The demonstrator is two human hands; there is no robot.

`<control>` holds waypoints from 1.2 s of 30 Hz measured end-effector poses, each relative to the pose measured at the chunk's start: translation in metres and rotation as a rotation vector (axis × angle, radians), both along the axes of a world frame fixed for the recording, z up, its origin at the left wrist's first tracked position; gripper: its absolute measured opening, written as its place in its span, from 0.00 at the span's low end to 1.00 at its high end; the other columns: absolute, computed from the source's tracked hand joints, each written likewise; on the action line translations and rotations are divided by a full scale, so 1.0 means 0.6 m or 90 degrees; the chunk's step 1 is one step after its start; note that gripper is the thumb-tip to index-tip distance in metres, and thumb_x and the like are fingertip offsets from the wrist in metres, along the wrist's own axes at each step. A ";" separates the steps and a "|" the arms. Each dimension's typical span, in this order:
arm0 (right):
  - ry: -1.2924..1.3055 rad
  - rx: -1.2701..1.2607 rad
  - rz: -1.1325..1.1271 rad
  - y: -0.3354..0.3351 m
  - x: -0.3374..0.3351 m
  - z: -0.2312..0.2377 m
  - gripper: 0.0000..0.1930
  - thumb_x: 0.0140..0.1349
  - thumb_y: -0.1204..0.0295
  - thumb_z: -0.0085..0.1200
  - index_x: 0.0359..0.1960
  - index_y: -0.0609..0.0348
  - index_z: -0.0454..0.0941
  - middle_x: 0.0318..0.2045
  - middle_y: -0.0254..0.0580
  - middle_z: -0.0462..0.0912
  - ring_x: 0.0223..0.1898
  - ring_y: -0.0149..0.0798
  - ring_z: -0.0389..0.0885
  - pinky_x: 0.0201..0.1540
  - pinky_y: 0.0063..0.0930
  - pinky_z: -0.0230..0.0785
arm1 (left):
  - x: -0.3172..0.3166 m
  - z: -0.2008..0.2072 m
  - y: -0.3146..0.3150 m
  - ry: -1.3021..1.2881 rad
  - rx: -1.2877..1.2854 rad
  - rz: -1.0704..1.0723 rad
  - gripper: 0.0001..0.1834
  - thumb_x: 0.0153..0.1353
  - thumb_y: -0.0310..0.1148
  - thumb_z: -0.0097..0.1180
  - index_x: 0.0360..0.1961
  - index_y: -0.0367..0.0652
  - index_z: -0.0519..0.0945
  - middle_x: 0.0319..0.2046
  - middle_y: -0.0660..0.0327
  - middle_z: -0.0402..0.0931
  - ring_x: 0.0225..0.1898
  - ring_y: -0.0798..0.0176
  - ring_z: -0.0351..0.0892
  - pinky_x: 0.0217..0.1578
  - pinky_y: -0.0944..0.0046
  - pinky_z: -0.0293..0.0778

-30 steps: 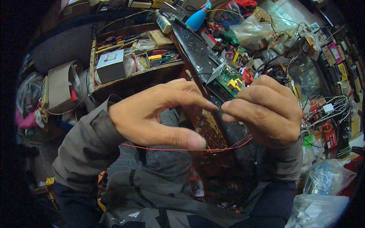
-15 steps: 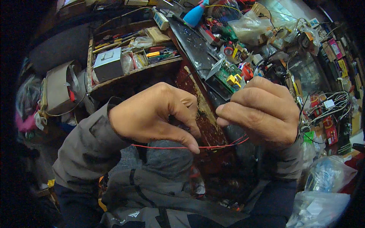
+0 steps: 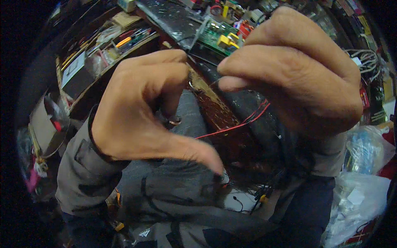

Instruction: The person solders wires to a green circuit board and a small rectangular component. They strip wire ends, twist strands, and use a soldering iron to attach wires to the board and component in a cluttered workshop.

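My left hand is on the left, blurred, its thumb stretched well away from its curled fingers. A small shiny bit shows beneath those fingers; what it is, I cannot tell. Thumb and forefinger of my right hand are pinched together, and a thin strand pokes out at their tips. Thin red and black wires curve from beneath my right hand down to my left thumb, a red one passing behind it. The wire ends are hidden by the hands.
A green circuit board with yellow parts lies on a black surface beyond my hands. At the left stands a wooden drawer with tools and a grey box. Clear plastic bags fill the right side; a worn wooden edge runs between.
Both hands now appear higher and larger in the view, the right one most. My left thumb has swung out from the fingers. The wires have risen with the hands.
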State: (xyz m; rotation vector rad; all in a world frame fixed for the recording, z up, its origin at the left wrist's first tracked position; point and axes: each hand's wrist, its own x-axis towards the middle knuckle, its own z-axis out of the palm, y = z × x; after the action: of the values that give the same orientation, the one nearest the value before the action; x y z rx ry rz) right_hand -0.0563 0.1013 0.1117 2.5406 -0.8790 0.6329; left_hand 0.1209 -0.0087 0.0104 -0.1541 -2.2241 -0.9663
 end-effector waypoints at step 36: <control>0.034 0.167 -0.258 0.072 -0.097 0.036 0.11 0.42 0.81 0.67 0.30 0.65 0.82 0.24 0.42 0.78 0.25 0.36 0.77 0.25 0.24 0.66 | -0.161 -0.032 0.030 0.010 0.271 -0.067 0.32 0.33 0.32 0.82 0.19 0.45 0.62 0.23 0.69 0.63 0.30 0.72 0.64 0.35 0.72 0.65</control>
State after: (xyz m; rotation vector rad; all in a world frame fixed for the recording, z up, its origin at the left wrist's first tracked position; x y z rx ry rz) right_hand -0.1148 0.1444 0.1333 2.4685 -1.4870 0.3394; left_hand 0.0246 0.0091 -0.0086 -0.0842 -1.9593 -1.4649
